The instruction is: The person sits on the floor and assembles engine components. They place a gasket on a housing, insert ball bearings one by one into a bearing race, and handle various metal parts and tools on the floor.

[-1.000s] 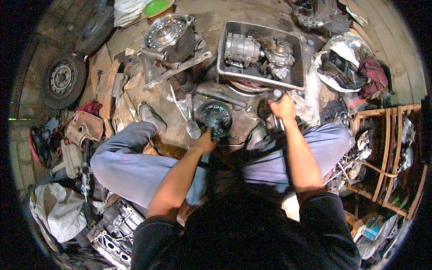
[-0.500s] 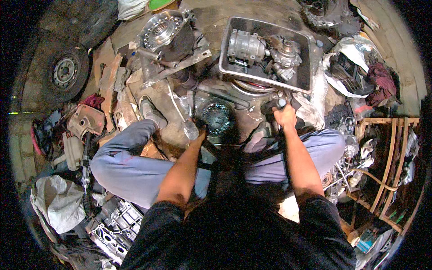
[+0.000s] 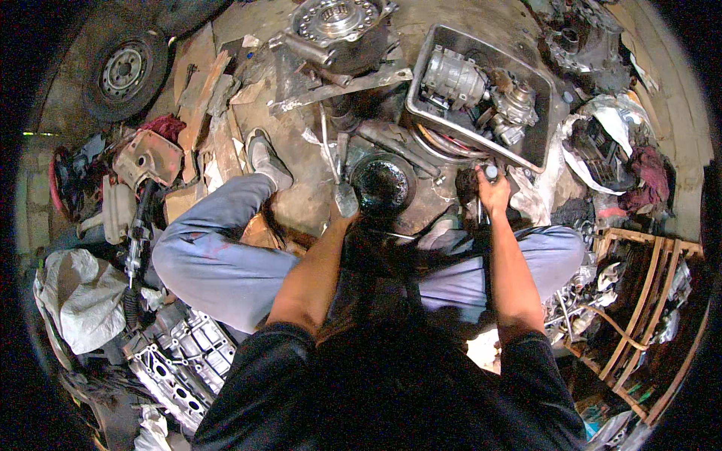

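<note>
My left hand (image 3: 343, 220) is at the near left side of a round black pan (image 3: 410, 184) with a dark, shiny inside. A long thin rod with a flat grey paddle-like end (image 3: 347, 200) lies directly beyond this hand and hides its fingers, so what they hold does not show. To the right of the pan, my right hand (image 3: 494, 197) is closed around a tool with a round pale end (image 3: 491, 173). The tool's lower part is hidden by the hand. A dark lump (image 3: 467, 184) sits just left of the right hand.
Beyond the hands stand a grey tub (image 3: 481, 141) of metal machine parts and a large round metal housing (image 3: 342, 45). A wheel (image 3: 124, 71) is at the far left. An engine block (image 3: 177, 368) lies near left, a wooden frame (image 3: 643, 301) near right.
The whole view has shifted, so the pan, tub and housing appear farther up and to the right. Both hands stay beside the same things.
</note>
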A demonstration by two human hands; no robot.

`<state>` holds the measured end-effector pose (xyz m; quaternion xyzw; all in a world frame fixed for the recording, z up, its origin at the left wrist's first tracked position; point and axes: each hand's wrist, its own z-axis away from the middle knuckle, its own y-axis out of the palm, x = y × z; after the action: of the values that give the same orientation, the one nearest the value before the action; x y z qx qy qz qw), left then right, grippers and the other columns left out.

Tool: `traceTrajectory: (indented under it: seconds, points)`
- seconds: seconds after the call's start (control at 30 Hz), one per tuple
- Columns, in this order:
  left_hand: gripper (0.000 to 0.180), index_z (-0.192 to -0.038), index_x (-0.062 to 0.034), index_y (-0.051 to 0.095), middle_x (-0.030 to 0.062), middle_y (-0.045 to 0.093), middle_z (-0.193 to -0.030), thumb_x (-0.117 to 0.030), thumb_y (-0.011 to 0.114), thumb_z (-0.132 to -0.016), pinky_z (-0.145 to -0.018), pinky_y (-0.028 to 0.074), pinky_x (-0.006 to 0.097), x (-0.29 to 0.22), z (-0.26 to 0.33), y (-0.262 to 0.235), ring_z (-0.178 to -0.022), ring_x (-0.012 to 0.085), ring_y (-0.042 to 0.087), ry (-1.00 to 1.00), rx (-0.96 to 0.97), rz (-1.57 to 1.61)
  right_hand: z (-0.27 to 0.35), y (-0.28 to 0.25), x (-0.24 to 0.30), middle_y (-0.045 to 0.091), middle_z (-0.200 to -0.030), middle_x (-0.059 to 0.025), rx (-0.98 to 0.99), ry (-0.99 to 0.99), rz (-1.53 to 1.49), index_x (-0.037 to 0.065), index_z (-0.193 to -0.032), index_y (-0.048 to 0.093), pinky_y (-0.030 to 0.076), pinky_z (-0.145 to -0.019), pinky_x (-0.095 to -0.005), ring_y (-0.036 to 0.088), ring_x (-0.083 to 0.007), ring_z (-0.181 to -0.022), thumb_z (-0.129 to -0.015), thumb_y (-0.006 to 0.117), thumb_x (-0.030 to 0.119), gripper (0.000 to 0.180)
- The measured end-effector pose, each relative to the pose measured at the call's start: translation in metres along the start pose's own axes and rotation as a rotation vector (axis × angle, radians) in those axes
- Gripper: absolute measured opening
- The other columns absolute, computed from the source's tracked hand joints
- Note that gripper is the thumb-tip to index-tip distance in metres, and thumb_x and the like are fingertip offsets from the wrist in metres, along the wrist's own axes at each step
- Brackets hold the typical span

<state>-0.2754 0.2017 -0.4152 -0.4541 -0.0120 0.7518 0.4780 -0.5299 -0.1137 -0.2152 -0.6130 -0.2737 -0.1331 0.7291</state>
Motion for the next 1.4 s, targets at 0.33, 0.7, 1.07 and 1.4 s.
traceTrajectory:
  seconds: [0.33,0.7,1.07,1.4]
  points:
    - [0.059,-0.143,0.0016,0.045,0.0207,0.070,-0.109,0.003,0.063,-0.087,-0.072,0.061,0.037,-0.158,0.084,-0.108,-0.087,0.0263,0.072,0.048,-0.131,0.494,0.010,-0.010,0.042,0.070,-0.111,-0.0239,0.008,0.062,0.189,0.003,-0.115,0.069,0.052,-0.091,-0.0490,0.066,-0.0436,-0.106,-0.081,0.075,0.046,0.056]
    - [0.056,-0.138,0.0026,0.045,0.0232,0.062,-0.120,0.005,0.063,-0.086,-0.052,0.062,0.036,-0.112,0.090,-0.172,-0.086,0.0290,0.071,-0.075,-0.653,0.554,0.025,-0.026,0.110,0.068,-0.106,-0.0264,-0.107,-0.309,0.192,-0.004,-0.106,0.070,0.052,-0.088,-0.0510,0.066,-0.0459,-0.100,-0.080,0.074,0.043,0.054]
    - [0.054,-0.133,-0.0025,0.051,0.0188,0.060,-0.124,0.008,0.065,-0.082,-0.063,0.062,0.038,-0.061,0.065,-0.158,-0.100,0.0318,0.066,-0.004,-0.676,0.618,0.069,0.006,0.152,0.067,-0.099,-0.0239,0.262,-0.637,0.005,-0.003,-0.098,0.068,0.050,-0.082,-0.0468,0.065,-0.0413,-0.091,-0.085,0.076,0.032,0.039]
    - [0.067,-0.141,-0.0059,0.044,0.0247,0.050,-0.134,0.013,0.060,-0.079,-0.063,0.067,0.046,-0.046,0.034,-0.158,-0.102,0.0401,0.065,0.028,-0.626,1.074,0.084,0.032,0.159,0.066,-0.103,-0.0245,0.362,-0.728,0.201,-0.002,-0.100,0.069,0.051,-0.085,-0.0470,0.064,-0.0433,-0.097,-0.083,0.078,0.038,0.044]
